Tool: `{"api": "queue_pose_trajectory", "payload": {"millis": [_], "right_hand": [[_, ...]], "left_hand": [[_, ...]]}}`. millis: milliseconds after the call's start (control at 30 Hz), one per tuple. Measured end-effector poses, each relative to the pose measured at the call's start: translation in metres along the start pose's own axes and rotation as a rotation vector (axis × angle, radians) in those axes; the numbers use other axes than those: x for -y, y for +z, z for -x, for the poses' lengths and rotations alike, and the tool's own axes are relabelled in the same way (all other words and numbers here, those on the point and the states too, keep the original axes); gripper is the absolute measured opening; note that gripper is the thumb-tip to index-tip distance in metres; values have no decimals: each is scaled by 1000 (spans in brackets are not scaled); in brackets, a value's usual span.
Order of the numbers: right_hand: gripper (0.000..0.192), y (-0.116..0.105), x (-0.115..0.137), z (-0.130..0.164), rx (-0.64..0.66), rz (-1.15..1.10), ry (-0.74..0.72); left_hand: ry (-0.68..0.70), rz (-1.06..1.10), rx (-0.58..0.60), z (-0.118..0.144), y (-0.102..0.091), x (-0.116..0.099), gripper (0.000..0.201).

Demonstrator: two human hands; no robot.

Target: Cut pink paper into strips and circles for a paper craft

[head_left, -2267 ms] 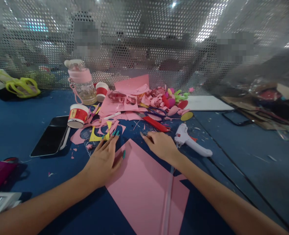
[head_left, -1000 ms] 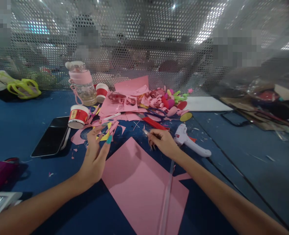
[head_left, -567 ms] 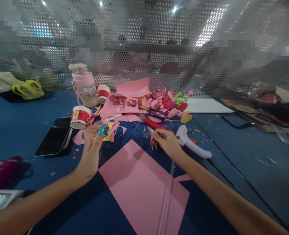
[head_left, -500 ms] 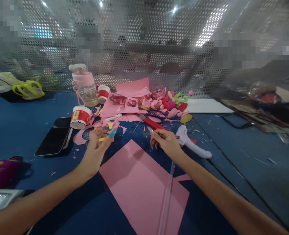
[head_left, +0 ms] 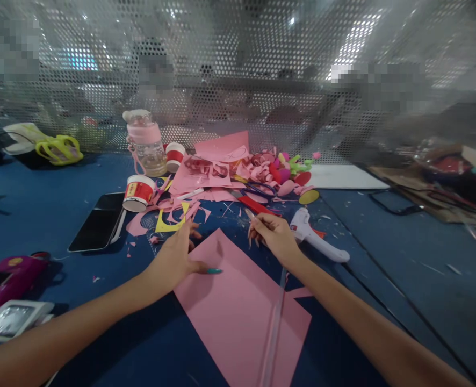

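Note:
A pink sheet of paper (head_left: 238,301) lies flat and slanted on the blue table in front of me. My left hand (head_left: 175,255) is at its left corner, fingers apart, the teal-nailed thumb over the paper and the other fingers beyond the edge. Beyond the right side of the sheet is my right hand (head_left: 272,234), its fingers curled and pressed together. Whether anything small is in them I cannot make out. A clear plastic ruler (head_left: 276,328) rests across the right part of the paper. A white glue gun (head_left: 318,239) lies just right of my right hand.
Pink scraps (head_left: 217,174), a yellow cut-out piece (head_left: 169,220) and scissors (head_left: 260,188) with a red cutter (head_left: 256,204) lie ahead. At left are a phone (head_left: 99,223), a paper cup (head_left: 138,193), a water bottle (head_left: 145,142) and a purple device (head_left: 8,277). A perforated metal screen (head_left: 230,102) stands behind.
My left hand has come down and right from over the scraps to the pink sheet's left corner, uncovering the yellow cut-out piece. My right hand has stayed nearly still. The view has shifted slightly.

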State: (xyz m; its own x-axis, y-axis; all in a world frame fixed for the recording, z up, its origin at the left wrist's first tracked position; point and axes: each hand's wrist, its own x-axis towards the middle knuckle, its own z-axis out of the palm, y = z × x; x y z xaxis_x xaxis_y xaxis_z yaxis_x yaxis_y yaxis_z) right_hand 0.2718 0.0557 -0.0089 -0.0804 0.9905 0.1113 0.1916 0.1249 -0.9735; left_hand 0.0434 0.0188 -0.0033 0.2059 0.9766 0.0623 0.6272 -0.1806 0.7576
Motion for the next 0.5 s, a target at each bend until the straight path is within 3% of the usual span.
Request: {"api": "queue_pose_trajectory", "payload": {"millis": [133, 300, 500], "right_hand": [[35, 2, 4, 4, 20, -29, 6], [34, 3, 4, 7, 25, -48, 9], [35, 0, 2, 5, 10, -82, 44]], "left_hand": [[-26, 173, 57, -5, -4, 5, 44], [-61, 410, 3, -5, -1, 9, 49], [-132, 496, 56, -6, 0, 7, 51]]}}
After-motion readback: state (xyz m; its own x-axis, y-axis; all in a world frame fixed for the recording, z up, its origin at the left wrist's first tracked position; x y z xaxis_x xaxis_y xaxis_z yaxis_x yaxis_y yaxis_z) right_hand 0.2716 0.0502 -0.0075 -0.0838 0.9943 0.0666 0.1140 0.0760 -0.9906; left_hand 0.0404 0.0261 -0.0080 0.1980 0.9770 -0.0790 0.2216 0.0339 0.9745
